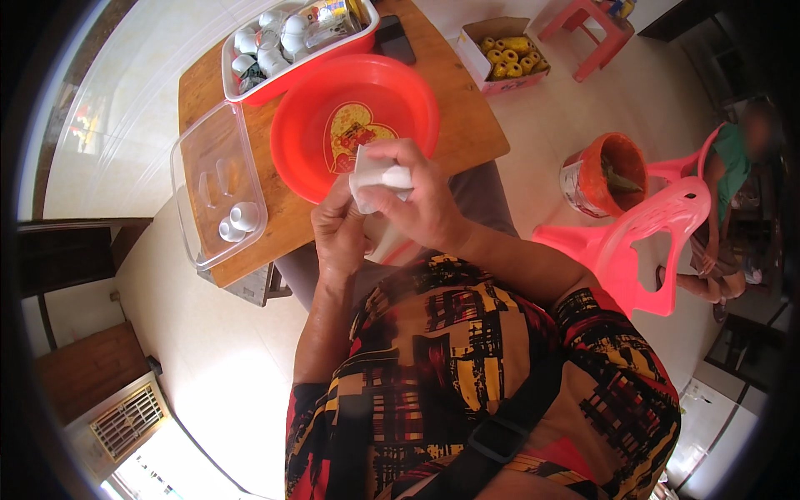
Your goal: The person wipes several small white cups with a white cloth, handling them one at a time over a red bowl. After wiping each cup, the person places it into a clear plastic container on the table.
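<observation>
My right hand holds a white tissue or thin cloth, bunched between thumb and fingers. Close against it, my left hand pinches the lower left edge of the same white piece. Whether a small cup is wrapped inside cannot be made out. Beyond both hands, a red plastic basin with a gold heart print stands on the wooden table. To the left lies a clear plastic lid, with two small white cups on its near end.
Behind the basin, a red-and-white tub holds several white cups and glasses, beside a dark phone-like object. On the floor are a box of yellow rolls, an orange bucket and a pink plastic chair. A person sits at right.
</observation>
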{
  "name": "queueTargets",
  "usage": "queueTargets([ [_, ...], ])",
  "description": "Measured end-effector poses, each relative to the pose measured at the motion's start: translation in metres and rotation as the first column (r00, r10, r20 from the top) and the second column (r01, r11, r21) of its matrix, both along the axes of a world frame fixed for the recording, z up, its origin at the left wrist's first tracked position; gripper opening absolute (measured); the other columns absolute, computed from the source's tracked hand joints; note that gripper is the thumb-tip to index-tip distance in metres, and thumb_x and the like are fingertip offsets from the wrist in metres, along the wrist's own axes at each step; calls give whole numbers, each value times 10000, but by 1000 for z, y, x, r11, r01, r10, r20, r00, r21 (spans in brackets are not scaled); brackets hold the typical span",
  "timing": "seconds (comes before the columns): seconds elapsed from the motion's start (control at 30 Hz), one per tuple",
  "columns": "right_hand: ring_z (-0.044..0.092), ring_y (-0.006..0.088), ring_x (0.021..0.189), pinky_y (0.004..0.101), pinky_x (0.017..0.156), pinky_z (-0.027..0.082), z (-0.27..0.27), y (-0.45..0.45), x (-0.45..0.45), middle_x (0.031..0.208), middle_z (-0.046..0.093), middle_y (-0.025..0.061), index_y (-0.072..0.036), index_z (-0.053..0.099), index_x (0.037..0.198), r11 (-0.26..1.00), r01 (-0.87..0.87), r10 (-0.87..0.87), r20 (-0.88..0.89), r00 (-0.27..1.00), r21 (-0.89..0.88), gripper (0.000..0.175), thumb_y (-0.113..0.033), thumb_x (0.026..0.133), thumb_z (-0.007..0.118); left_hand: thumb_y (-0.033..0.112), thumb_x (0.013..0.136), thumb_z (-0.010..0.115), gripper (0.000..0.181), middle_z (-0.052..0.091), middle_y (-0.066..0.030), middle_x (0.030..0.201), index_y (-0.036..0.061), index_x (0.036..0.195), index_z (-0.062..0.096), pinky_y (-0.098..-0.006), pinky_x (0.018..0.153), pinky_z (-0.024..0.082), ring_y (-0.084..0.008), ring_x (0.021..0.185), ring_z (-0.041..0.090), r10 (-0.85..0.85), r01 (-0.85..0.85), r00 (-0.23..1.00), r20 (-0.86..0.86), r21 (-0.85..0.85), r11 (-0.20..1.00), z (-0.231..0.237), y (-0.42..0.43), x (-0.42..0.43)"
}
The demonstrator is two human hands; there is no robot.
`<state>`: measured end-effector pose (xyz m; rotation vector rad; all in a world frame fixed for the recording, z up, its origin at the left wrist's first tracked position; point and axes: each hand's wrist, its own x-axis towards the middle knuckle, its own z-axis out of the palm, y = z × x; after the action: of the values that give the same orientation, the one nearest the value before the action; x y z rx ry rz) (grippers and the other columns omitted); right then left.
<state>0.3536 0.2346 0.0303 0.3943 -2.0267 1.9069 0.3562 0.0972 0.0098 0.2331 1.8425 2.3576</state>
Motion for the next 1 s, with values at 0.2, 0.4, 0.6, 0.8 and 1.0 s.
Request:
queueTargets([
  [0.2, 607, 120, 747, 262, 631, 489, 4, 3, -17, 842, 620, 70, 0, 563, 934, 923, 53, 98, 367, 925, -381, 231, -158, 812, 680, 36, 902, 524, 167, 599, -40, 888, 15, 1035, 623, -197, 537, 419, -78, 710, 548, -79, 65, 986, -145, -99, 993, 0, -8, -4],
  [0.4, 611, 117, 695, 255, 588, 498, 2, 9, -35, 799, 629, 63, 16, 588, 902, 832, 129, 189, 495, 848, -540, 175, -111, 814, 670, 53, 899, 526, 160, 590, -86, 951, -13, 1019, 609, -263, 715, 471, -142, 780, 577, -147, 144, 970, -195, -33, 989, -4, -10, -5],
  [0.6, 617, 133, 697, 274, 593, 501, -6, 1, -36, 795, 629, 87, 21, 569, 916, 902, 150, 37, 419, 907, -405, 220, -130, 801, 681, 97, 911, 537, 181, 615, -62, 854, 7, 1059, 590, -254, 690, 489, -123, 722, 580, -46, 48, 997, 67, -20, 999, -3, -1, -4],
  [0.8, 625, 222, 735, 344, 640, 484, -12, -9, -16, 785, 609, 126, -1, 551, 918, 996, 89, -90, 72, 993, 9, 249, -174, 784, 672, 24, 898, 508, 190, 604, -18, 678, 35, 1059, 609, -161, 341, 318, -41, 495, 503, 9, -12, 993, 114, 26, 1000, -6, -2, -5],
  [1.0, 624, 137, 746, 269, 653, 514, -5, 7, -37, 845, 637, 77, 22, 589, 960, 927, 75, 121, 481, 868, -368, 222, -125, 815, 669, 17, 891, 518, 198, 619, -45, 754, 23, 1066, 609, -158, 365, 372, -47, 590, 540, -95, 96, 995, 10, -54, 994, -5, -12, -7],
])
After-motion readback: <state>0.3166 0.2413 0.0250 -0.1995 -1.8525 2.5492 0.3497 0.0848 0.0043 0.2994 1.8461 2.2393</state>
